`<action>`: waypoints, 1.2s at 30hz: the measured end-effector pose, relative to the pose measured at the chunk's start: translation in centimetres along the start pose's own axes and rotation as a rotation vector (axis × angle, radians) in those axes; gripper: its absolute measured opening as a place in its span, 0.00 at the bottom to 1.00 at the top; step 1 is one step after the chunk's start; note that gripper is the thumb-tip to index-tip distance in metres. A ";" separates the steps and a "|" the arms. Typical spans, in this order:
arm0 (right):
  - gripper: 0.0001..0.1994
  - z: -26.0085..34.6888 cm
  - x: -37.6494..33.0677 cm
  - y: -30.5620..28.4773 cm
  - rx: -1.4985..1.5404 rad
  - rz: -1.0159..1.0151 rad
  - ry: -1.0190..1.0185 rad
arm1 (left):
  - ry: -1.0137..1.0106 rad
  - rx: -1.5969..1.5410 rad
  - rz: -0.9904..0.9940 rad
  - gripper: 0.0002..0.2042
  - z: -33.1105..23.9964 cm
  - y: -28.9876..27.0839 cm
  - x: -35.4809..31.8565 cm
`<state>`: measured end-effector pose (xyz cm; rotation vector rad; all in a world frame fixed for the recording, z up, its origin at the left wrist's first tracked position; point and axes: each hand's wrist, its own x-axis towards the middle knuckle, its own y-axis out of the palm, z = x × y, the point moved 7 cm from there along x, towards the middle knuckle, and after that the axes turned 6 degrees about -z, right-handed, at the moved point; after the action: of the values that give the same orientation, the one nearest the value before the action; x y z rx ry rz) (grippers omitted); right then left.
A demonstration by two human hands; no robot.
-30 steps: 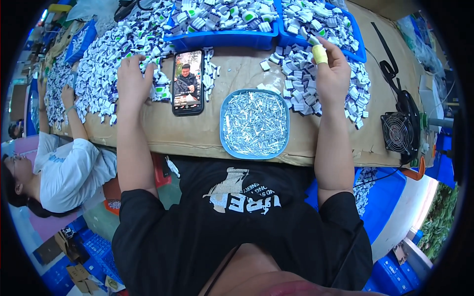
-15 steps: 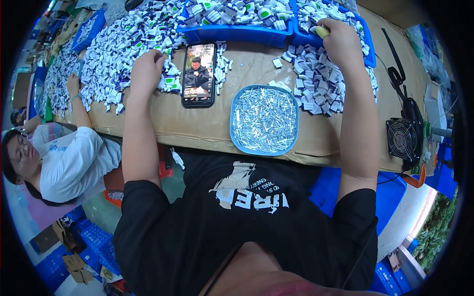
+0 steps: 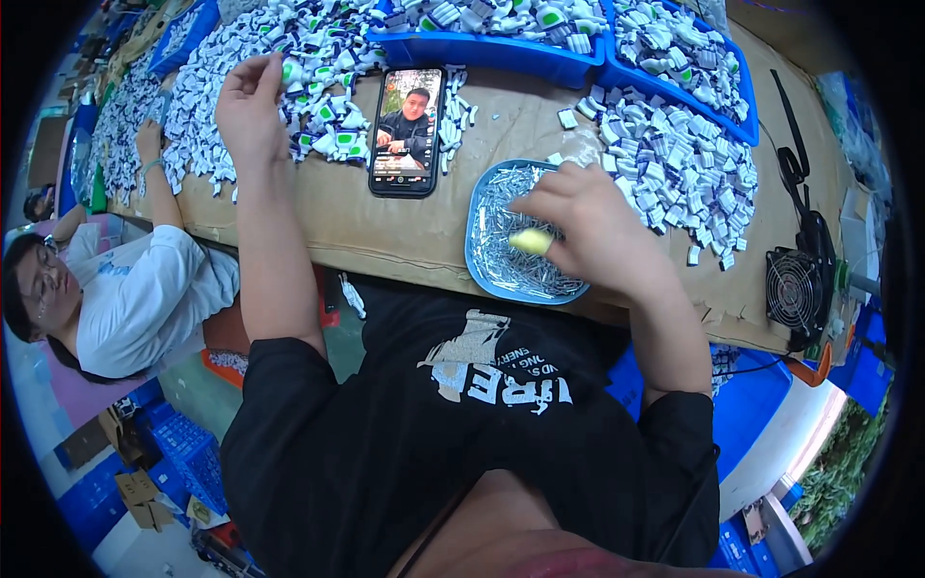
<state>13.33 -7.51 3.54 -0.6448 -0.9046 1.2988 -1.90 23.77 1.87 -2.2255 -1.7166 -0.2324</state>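
Observation:
My left hand [image 3: 252,108] is raised over the near edge of a heap of small white and purple plastic parts [image 3: 332,120], some with green patches. Its thumb and fingers are pinched together, and whatever may be between them cannot be made out. My right hand [image 3: 593,226] hangs over a light blue tray [image 3: 474,255] full of thin silvery metal pins [image 3: 511,270]. A yellow finger cover [image 3: 530,241] is on its thumb. Thumb and forefinger stand apart, with pins showing below the gap and nothing seen in the grip.
Behind the tray lies a phone [image 3: 405,135] playing a video. Blue bins [image 3: 491,53] of plastic parts line the back. A pile of white pieces [image 3: 665,173] lies right, near a small black fan [image 3: 792,289]. At the left sits another person [image 3: 145,308], one hand at the heap.
My right hand has come from the right-hand blue bin down to the pin tray. My left hand has lifted and shifted left, off the parts. The view has shifted slightly.

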 end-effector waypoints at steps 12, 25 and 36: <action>0.17 0.2 -0.4 2.8 0.033 0.002 -0.130 | -0.513 -0.804 0.666 0.16 -5.4 18.9 -16.0; 0.11 0.4 -0.8 2.6 0.179 -0.074 -0.047 | -0.348 -0.635 0.807 0.09 -6.0 18.0 -18.0; 0.13 -4.4 -3.6 -1.6 0.671 -0.933 0.047 | -0.473 -0.834 0.668 0.13 -6.5 19.2 -19.5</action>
<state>17.81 -11.00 1.86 0.2746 -0.5460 0.6442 11.85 -0.63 -1.19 -3.5614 -1.0037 -0.3101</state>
